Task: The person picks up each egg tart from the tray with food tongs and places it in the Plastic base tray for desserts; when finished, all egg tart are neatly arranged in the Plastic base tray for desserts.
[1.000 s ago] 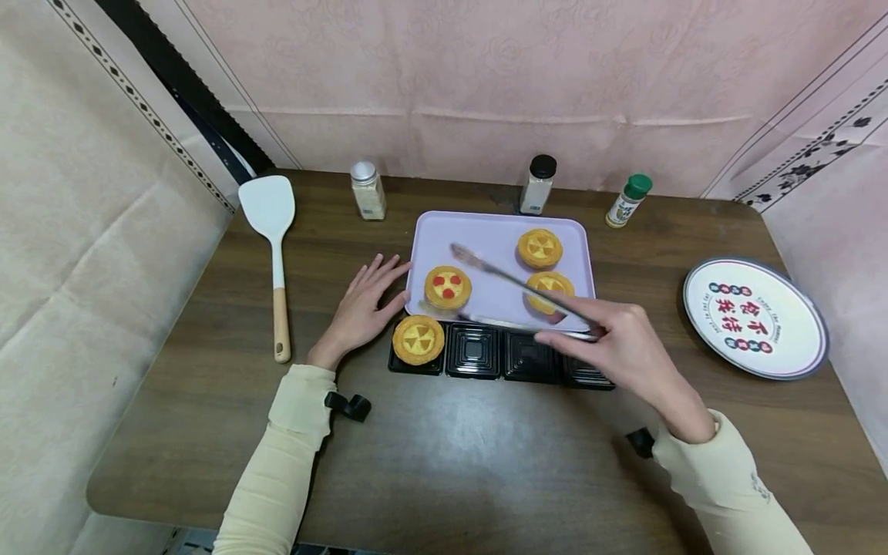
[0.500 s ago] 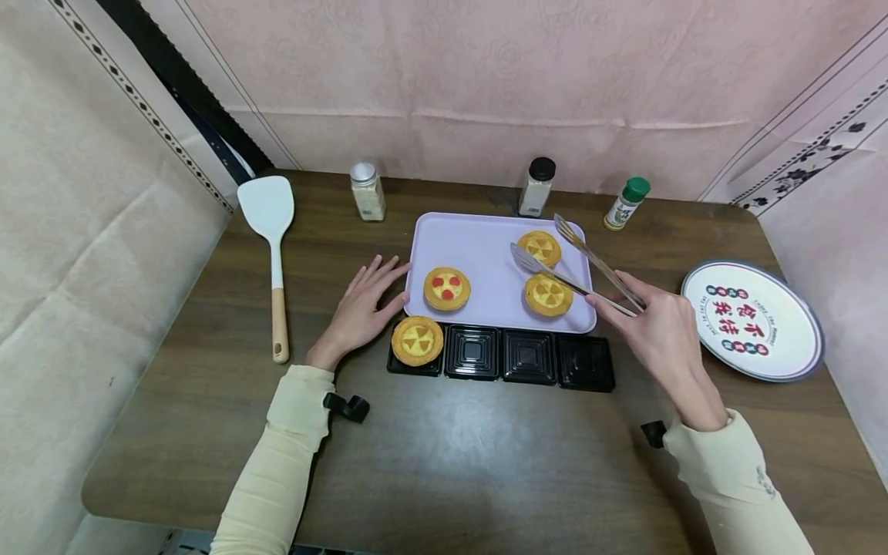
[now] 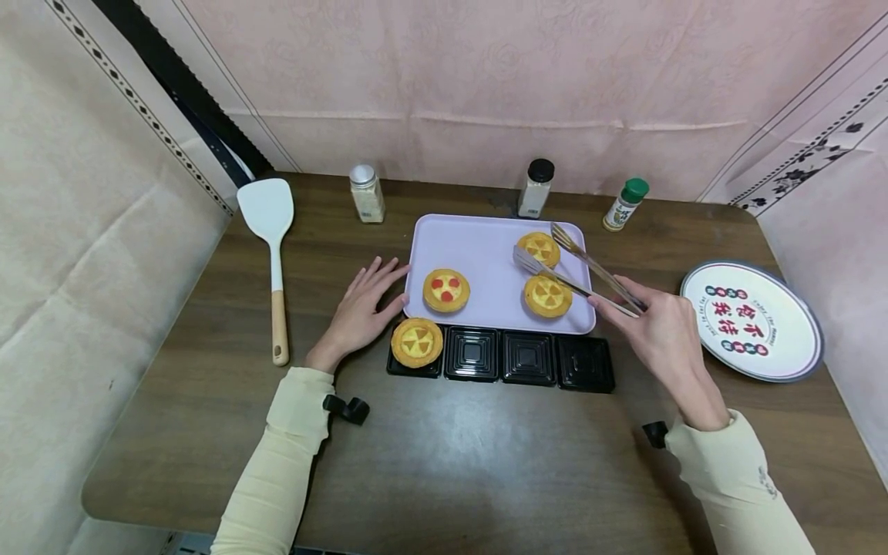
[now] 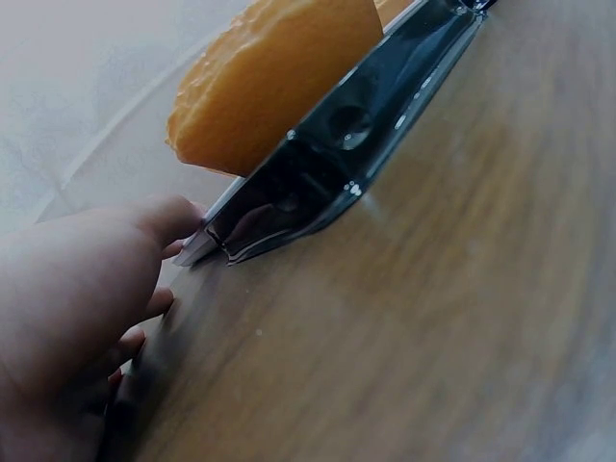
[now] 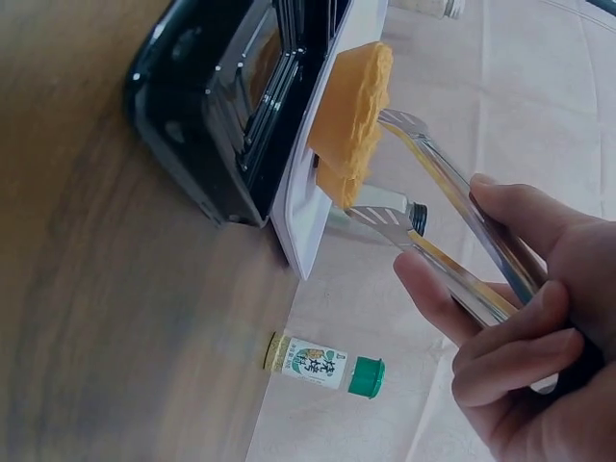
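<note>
The person's right hand (image 3: 655,331) has its fingers curled round metal tongs (image 3: 595,267), slanting in over the right end of the lilac tray (image 3: 479,247). The tips of the tongs stand apart above the two yellow tarts at that end, the back tart (image 3: 531,240) and the front tart (image 3: 548,297); whether they touch either, I can't tell. Over on the tray's left half sits a tart with red dots (image 3: 446,290). The left hand (image 3: 357,316) lies spread beside the tray's left edge, fingers straight, their tips at the rim.

Along the tray's near side runs a black compartment tray (image 3: 529,358), another tart (image 3: 417,342) in its leftmost compartment. Behind the tray stands a black-capped shaker (image 3: 534,196); well to the tray's right on the counter (image 3: 472,455) is a round plate (image 3: 752,351).
</note>
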{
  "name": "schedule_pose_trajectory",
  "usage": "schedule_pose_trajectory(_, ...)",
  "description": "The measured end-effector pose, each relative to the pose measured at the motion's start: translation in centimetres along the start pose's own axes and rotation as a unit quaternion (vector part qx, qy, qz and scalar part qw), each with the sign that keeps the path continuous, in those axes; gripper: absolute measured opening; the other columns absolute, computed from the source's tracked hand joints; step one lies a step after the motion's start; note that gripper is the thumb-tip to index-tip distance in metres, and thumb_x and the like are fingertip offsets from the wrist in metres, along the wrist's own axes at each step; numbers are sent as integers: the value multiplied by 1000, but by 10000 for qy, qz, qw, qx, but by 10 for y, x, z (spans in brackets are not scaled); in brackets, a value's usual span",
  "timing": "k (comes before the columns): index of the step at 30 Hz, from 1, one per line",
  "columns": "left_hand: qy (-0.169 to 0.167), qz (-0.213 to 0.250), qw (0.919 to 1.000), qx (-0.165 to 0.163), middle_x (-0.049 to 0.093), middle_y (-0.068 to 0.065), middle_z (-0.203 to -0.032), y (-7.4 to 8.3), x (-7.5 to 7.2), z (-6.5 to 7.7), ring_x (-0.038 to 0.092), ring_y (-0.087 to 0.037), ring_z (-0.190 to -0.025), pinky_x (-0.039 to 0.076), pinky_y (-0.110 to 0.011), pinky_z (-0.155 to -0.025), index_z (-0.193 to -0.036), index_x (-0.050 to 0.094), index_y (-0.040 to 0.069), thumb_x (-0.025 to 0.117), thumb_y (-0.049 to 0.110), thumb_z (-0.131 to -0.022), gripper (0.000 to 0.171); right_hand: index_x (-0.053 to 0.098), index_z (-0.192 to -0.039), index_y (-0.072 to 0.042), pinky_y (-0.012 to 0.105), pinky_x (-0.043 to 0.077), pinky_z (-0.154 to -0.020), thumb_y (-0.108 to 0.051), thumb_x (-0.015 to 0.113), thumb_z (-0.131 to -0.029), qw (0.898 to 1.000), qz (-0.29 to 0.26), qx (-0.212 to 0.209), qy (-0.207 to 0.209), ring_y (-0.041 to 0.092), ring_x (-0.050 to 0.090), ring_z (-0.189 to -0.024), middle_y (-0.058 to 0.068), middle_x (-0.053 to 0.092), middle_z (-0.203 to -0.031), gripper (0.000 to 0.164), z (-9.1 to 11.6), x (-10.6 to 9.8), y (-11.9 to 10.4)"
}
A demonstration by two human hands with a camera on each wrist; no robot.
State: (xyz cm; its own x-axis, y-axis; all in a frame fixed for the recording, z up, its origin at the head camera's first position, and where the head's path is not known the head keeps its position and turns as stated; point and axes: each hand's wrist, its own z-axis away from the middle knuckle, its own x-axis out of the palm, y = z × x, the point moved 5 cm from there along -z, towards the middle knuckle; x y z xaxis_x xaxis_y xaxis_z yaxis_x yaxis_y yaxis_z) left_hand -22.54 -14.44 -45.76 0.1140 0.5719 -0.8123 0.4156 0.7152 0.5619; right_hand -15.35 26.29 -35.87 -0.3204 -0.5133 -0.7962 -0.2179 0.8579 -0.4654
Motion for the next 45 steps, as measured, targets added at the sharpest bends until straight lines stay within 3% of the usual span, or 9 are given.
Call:
schedule_pose_trajectory(8,9,26,10000,13,29,-8,-158,0,0,0,9,-28,-148,3,-49,-117,-152,40,22,51,38,-102,53,73,-117,-4,27,27,-36,-37,77,-85,9999,-7,92,-81,12,36,-40,4,66,-62,46,1,-1,-1)
schedule_pose_trajectory(18,22,33,10000,13,30,-8,-158,1,0,2,10,-28,-148,4,-49,-117,-151,40,23,52,38,-102,53,73,-117,-6,28,26,-36,-38,77,-85,9998,-10,157,-72,14,33,-41,-4,44,-47,46,1,-1,1)
schedule_pose_trajectory(29,51,30,10000,20,30,-7,-158,1,-1,1,11,-27,-148,4,-48,-117,-151,40,25,51,40,-102,53,72,-118,-6,27,26,-36,-39,76,-86,9997,-105,193,-98,14,33,-41,-3,41,-48,47,1,-2,2)
schedule_pose_trajectory(39,89,27,10000,30,30,-7,-157,0,-1,2,11,-27,-148,5,-48,-117,-151,40,25,51,41,-102,53,72,-119,-5,27,27,-35,-40,77,-85,9994,-74,303,-136,14,33,-40,-1,51,-52,50,-1,-1,3)
schedule_pose_trajectory(45,85,23,10000,8,30,-6,-157,0,-1,2,11,-27,-148,5,-48,-117,-151,40,25,51,42,-102,53,71,-120,-4,28,26,-35,-41,76,-86,9994,-21,299,-155,14,33,-40,0,48,-51,50,-2,-1,3)
